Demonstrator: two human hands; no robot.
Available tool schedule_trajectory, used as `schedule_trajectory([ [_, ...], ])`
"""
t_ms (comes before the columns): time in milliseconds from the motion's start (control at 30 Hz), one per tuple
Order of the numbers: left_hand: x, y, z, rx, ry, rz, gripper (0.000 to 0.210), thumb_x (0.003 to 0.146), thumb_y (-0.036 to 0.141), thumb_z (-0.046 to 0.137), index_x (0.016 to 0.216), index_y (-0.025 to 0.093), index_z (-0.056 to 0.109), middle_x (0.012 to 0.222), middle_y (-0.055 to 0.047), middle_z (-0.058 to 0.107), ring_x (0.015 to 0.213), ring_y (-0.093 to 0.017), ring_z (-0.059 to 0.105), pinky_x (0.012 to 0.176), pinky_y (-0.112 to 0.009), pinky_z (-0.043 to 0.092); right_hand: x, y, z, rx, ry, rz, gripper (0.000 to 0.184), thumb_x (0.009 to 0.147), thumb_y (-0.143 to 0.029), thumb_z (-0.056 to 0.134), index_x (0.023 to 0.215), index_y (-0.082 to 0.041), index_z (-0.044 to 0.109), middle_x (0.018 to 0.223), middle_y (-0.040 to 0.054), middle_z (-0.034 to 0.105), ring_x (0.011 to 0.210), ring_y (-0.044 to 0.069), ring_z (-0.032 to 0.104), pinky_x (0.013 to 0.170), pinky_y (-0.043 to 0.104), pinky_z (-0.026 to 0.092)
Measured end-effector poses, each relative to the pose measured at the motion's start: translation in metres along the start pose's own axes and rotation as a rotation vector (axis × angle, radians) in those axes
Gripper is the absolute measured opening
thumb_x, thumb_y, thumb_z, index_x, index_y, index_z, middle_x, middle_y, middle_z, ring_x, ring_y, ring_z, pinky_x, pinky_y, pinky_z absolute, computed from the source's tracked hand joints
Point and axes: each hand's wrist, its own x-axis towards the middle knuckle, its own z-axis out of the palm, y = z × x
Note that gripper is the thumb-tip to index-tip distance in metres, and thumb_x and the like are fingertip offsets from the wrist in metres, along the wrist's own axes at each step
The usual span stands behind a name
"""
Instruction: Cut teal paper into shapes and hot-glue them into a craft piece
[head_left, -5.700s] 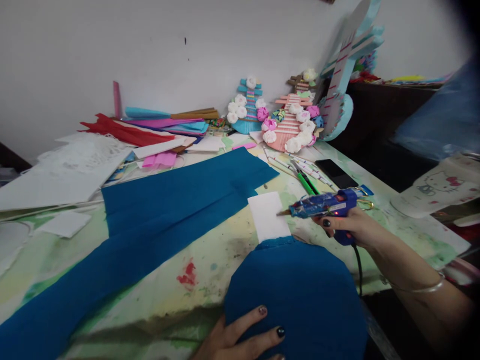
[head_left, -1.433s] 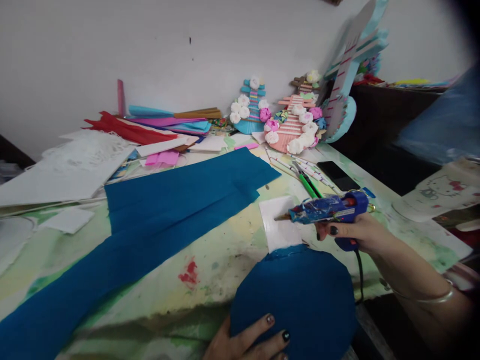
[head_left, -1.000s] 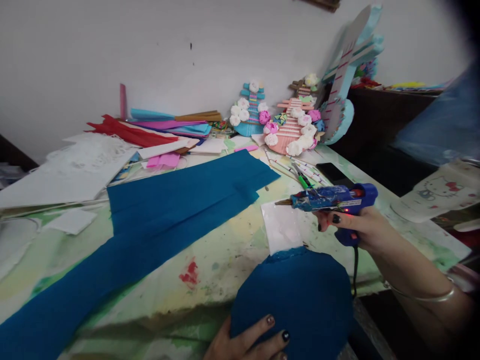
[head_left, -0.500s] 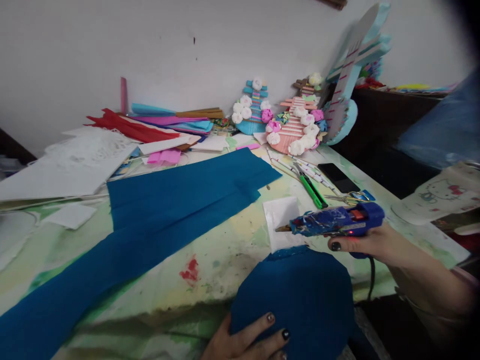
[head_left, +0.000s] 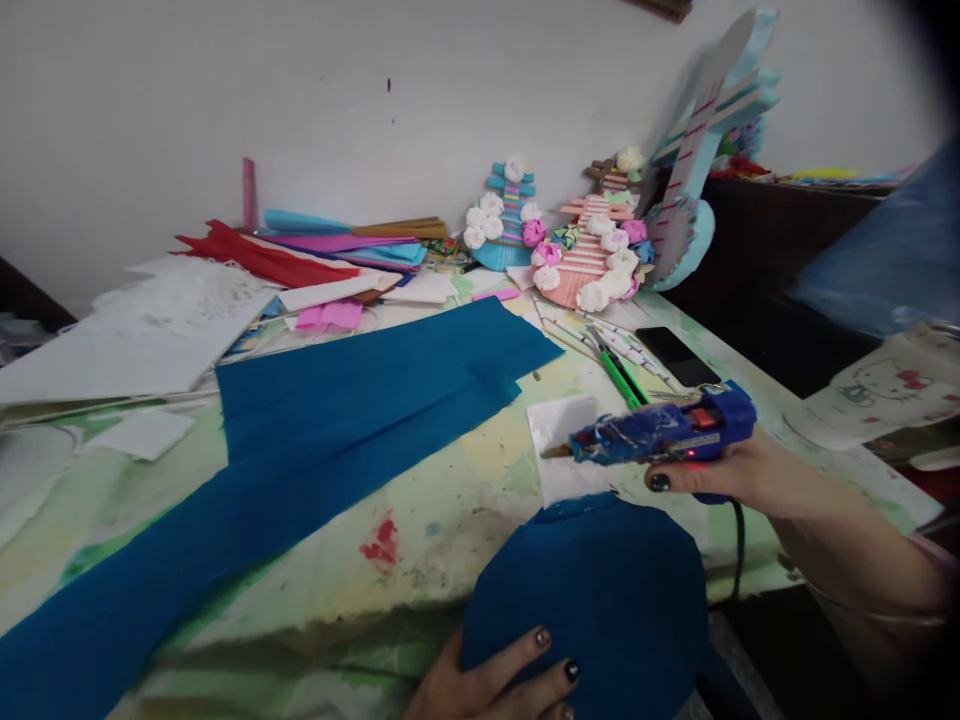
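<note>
1. Toward the left edge of the table (head_left: 435, 490) I see white sheets (head_left: 127, 350), while blue paper (head_left: 360, 385) stretches from the near-left corner toward the middle.
2. At the near edge, the left hand (head_left: 499, 682) has its visible fingers spread over the round blue piece (head_left: 592, 590); with the thumb hidden, I cannot tell whether it also pinches. Light, flat pressure should hold the piece steady.
3. Just beyond that piece lies its white tab (head_left: 556, 425), shiny in places. I'd favour slow, even passes reaching every corner.
4. Right of the tab, the right hand (head_left: 750, 475) wraps round the glue gun (head_left: 660, 432), tip over or on the tab. I'd want a low angle, bare fingers well away from the tip.
5. Near the right edge lie a green cutter (head_left: 621, 375) and a phone (head_left: 677, 357).
</note>
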Motion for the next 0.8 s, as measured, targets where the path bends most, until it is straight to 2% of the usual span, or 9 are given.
schedule_trajectory([
  [67, -0.001, 0.001, 0.001, 0.006, 0.008, 0.007, 0.026, 0.094, 0.031, 0.047, 0.113, 0.038, 0.063, 0.138, 0.015, 0.047, 0.134, -0.01, 0.037, 0.115, -0.035, 0.026, -0.005, 0.004, -0.003, -0.033, -0.095, 0.009, 0.015, 0.073, -0.03, 0.071, 0.085, -0.023, 0.071, 0.073, 0.0016, 0.068, 0.07, 0.019, 0.064, 0.064, 0.029, 0.057],
  [133, -0.002, 0.001, 0.002, 0.014, 0.021, 0.009, 0.025, 0.094, 0.029, 0.048, 0.112, 0.038, 0.064, 0.138, 0.015, 0.048, 0.134, -0.01, 0.037, 0.115, -0.036, 0.024, -0.01, 0.008, -0.006, -0.036, -0.1, 0.003, 0.013, 0.073, -0.03, 0.071, 0.083, -0.023, 0.071, 0.076, 0.0016, 0.069, 0.069, 0.017, 0.064, 0.062, 0.027, 0.057],
  [267, -0.002, 0.002, 0.003, 0.006, 0.036, 0.007, 0.026, 0.095, 0.029, 0.046, 0.111, 0.038, 0.065, 0.136, 0.015, 0.05, 0.132, -0.009, 0.039, 0.117, -0.039, 0.017, -0.012, 0.01, -0.01, -0.02, 0.113, -0.022, 0.01, 0.072, -0.029, 0.073, 0.075, -0.021, 0.068, 0.067, 0.0008, 0.066, 0.061, 0.014, 0.061, 0.055, 0.022, 0.053],
  [333, -0.001, 0.002, 0.003, -0.004, 0.025, -0.005, 0.026, 0.095, 0.029, 0.046, 0.111, 0.038, 0.065, 0.136, 0.015, 0.05, 0.132, -0.009, 0.04, 0.117, -0.038, 0.017, -0.01, 0.009, -0.011, -0.036, 0.164, -0.024, 0.01, 0.073, -0.03, 0.073, 0.077, -0.021, 0.07, 0.067, 0.0012, 0.066, 0.062, 0.015, 0.061, 0.055, 0.023, 0.053],
  [467, 0.0, 0.003, 0.004, -0.004, 0.061, -0.012, 0.024, 0.094, 0.031, 0.049, 0.109, 0.039, 0.066, 0.136, 0.015, 0.049, 0.131, -0.009, 0.041, 0.116, -0.036, 0.019, -0.009, 0.009, -0.011, -0.071, 0.128, -0.078, 0.02, 0.068, -0.032, 0.076, 0.087, -0.025, 0.074, 0.076, 0.0007, 0.071, 0.065, 0.018, 0.065, 0.059, 0.025, 0.057],
  [633, 0.002, 0.002, 0.003, -0.008, 0.067, -0.017, 0.026, 0.096, 0.031, 0.045, 0.107, 0.039, 0.067, 0.135, 0.016, 0.05, 0.13, -0.008, 0.043, 0.117, -0.037, 0.019, -0.017, 0.014, -0.013, -0.121, 0.037, -0.056, 0.019, 0.064, -0.034, 0.078, 0.082, -0.028, 0.075, 0.071, -0.0011, 0.072, 0.063, 0.019, 0.067, 0.058, 0.027, 0.059],
  [700, 0.002, 0.001, 0.0, -0.006, 0.046, -0.018, 0.027, 0.096, 0.03, 0.043, 0.109, 0.039, 0.065, 0.136, 0.017, 0.049, 0.13, -0.008, 0.043, 0.116, -0.035, 0.02, -0.018, 0.016, -0.015, -0.134, 0.092, -0.048, 0.02, 0.062, -0.036, 0.079, 0.08, -0.028, 0.075, 0.065, -0.0018, 0.069, 0.056, 0.017, 0.064, 0.051, 0.024, 0.057],
  [800, 0.001, 0.0, -0.003, 0.008, -0.001, 0.002, 0.028, 0.097, 0.032, 0.042, 0.115, 0.039, 0.062, 0.138, 0.016, 0.047, 0.131, -0.008, 0.041, 0.115, -0.033, 0.023, -0.015, 0.018, -0.018, -0.144, 0.262, 0.016, 0.02, 0.061, -0.042, 0.078, 0.072, -0.025, 0.073, 0.052, -0.0028, 0.06, 0.041, 0.011, 0.051, 0.033, 0.019, 0.043],
])
